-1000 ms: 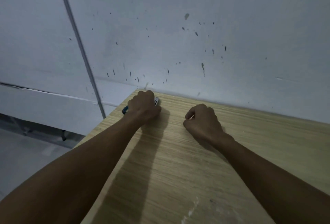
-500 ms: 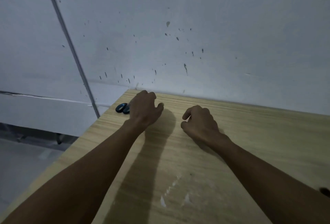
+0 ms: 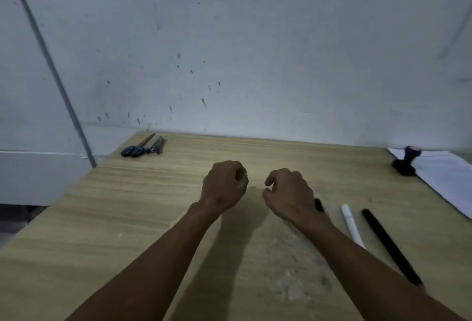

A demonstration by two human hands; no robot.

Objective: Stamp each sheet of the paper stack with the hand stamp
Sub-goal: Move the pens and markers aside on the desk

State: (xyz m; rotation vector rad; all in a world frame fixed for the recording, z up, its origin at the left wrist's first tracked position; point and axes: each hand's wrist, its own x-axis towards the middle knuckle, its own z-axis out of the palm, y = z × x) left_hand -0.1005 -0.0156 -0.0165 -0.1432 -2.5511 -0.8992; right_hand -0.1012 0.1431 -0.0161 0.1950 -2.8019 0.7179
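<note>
Light wood-grain surface (image 3: 132, 218) set against a grey wall

Scissors (image 3: 137, 147) with dark handles lie at the far left corner, a pen-like tool (image 3: 156, 144) just beside them; at the right edge white paper sheets (image 3: 447, 180) carry a dark hand stamp (image 3: 406, 161) standing on their near corner; nearer, a white marker (image 3: 352, 225) and a long black stick (image 3: 390, 245) lie side by side, apart

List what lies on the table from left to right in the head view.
scissors → pen → left hand → right hand → white pen → long black stick → hand stamp → paper stack
</note>
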